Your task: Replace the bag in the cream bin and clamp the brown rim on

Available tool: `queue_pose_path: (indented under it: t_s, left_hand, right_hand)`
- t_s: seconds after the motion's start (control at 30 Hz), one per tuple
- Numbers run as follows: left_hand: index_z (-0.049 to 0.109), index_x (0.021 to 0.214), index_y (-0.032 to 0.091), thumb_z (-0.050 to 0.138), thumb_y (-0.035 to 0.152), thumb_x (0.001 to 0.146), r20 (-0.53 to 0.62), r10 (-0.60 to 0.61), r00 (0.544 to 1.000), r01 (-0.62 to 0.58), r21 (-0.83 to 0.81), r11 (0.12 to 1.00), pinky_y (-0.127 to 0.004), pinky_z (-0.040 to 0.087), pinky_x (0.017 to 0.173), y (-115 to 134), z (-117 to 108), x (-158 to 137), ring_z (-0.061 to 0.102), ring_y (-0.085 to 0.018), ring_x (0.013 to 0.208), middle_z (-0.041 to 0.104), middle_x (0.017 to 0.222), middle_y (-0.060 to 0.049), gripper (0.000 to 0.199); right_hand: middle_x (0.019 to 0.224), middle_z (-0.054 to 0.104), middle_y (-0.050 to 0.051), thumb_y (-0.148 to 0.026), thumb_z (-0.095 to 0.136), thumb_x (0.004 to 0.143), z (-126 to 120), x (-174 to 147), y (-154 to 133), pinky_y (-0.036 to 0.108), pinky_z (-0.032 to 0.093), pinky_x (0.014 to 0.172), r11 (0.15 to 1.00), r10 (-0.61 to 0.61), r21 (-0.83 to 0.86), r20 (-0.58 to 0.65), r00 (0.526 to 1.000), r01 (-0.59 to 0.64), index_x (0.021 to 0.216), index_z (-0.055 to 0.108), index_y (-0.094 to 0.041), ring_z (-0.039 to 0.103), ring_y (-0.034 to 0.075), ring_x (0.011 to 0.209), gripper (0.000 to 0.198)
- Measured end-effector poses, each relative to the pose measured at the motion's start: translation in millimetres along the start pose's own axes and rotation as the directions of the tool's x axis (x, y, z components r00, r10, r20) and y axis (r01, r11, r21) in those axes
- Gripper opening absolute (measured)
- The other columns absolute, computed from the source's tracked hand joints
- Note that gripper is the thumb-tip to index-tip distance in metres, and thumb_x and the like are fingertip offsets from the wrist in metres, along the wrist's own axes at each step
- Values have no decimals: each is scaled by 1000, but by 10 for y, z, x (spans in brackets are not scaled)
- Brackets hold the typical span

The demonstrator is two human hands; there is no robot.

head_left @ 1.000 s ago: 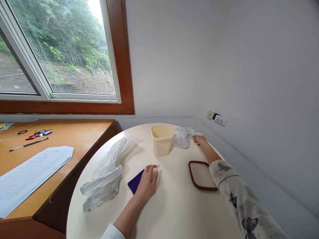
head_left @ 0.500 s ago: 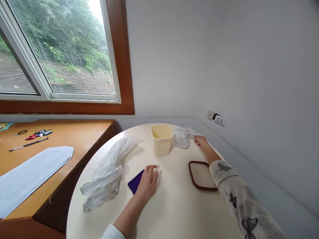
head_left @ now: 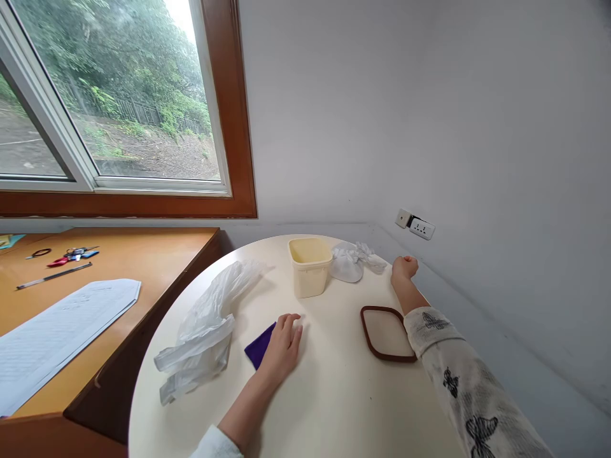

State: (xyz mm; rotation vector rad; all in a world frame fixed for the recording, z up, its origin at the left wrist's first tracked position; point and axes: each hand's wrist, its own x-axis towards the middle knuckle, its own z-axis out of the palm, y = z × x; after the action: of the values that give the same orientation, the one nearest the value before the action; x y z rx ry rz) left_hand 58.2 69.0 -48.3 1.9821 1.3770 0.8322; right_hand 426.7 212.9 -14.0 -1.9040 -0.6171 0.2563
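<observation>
My left hand lies over the right part of a flat purple square, perhaps folded cloth, with its fingers loosely spread. At the far right rim of the round cream table, my right hand is curled closed; its inside is hidden. Left of it rests a knotted white plastic bag, not touched by the hand. Beside that bag stands an open cream plastic bin, upright. A brown rounded-square frame lies flat, partly behind my right sleeve.
A crumpled clear plastic bag spreads over the table's left side. On the wooden desk at left lie papers, a pen and keys. The wall with a socket borders the table's right.
My right hand has moved right, away from the end of the knotted bag, and its fingers have curled in. My left hand has stayed in place.
</observation>
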Motion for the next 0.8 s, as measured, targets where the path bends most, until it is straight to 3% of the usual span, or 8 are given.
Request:
queue_pose_path:
  t_s: [0.2, 0.33, 0.43, 0.53, 0.67, 0.7, 0.73, 0.8]
  left_hand:
    - [52, 107, 23, 34, 37, 88, -82, -1, 997, -8, -103, 995, -34, 43, 79, 50, -34, -10, 56, -17, 81, 50, 112, -8, 30]
    - [52, 70, 19, 41, 33, 84, -327, -30, 945, -53, -242, 969, -27, 39, 64, 62, -124, 4, 49, -15, 67, 53, 75, -1, 22]
    - [31, 54, 20, 40, 32, 83, -449, -116, 886, -24, -293, 956, -24, 29, 50, -1, -216, 27, 34, -11, 51, 31, 53, 5, 32]
    - [20, 54, 21, 40, 33, 81, -526, -194, 828, -8, -358, 934, -23, 23, 46, -100, -302, 50, 24, -9, 46, 20, 50, 6, 36]
    - [18, 54, 22, 40, 32, 79, -574, -248, 780, -28, -429, 903, -23, 23, 44, -194, -369, 63, 22, -9, 45, 19, 49, 7, 35]
    - [18, 54, 22, 40, 31, 79, -583, -254, 772, -39, -442, 896, -23, 23, 44, -204, -375, 61, 22, -9, 44, 19, 49, 7, 35]
    - [19, 54, 22, 40, 31, 79, -592, -259, 764, -50, -453, 890, -23, 24, 44, -208, -378, 58, 22, -8, 44, 19, 49, 7, 34]
    - [20, 54, 21, 41, 29, 78, -606, -266, 750, -68, -470, 880, -22, 25, 44, -206, -378, 49, 23, -8, 44, 20, 49, 7, 33]
  right_hand:
    - [115, 54, 7, -32, 49, 88, -25, -180, -65, 38, 48, 80, 998, -18, 59, -81, 997, 23, 112, 53, -18, 56, 17, 95, 28]
    - [109, 55, 8, -24, 45, 88, -62, -542, -146, 36, 46, 82, 964, -243, 93, -54, 968, 247, 106, 52, -16, 54, 17, 94, 21]
    - [101, 54, 8, -11, 39, 82, -51, -970, -173, 35, 39, 88, 866, -487, 143, 28, 873, 479, 91, 52, -16, 50, 17, 95, 16]
    - [90, 55, 6, -11, 39, 77, -18, -1505, -178, 37, 37, 89, 715, -698, 238, 186, 691, 658, 76, 52, -19, 49, 20, 93, 14]
    - [86, 62, 4, -16, 47, 76, -1, -2292, -188, 35, 38, 87, 505, -845, 409, 413, 339, 760, 78, 60, -23, 54, 19, 90, 14]
    - [92, 63, 4, -19, 48, 77, 0, -2477, -186, 35, 38, 89, 447, -857, 462, 466, 220, 766, 86, 62, -24, 55, 19, 93, 17]
    - [107, 61, 6, -24, 47, 80, 5, -2648, -178, 38, 34, 94, 374, -835, 514, 549, 38, 772, 102, 59, -24, 52, 20, 103, 25]
    - [131, 47, 9, -39, 49, 82, 34, -2932, -140, 42, 23, 103, 321, -742, 548, 652, -155, 772, 127, 43, -22, 40, 23, 121, 49]
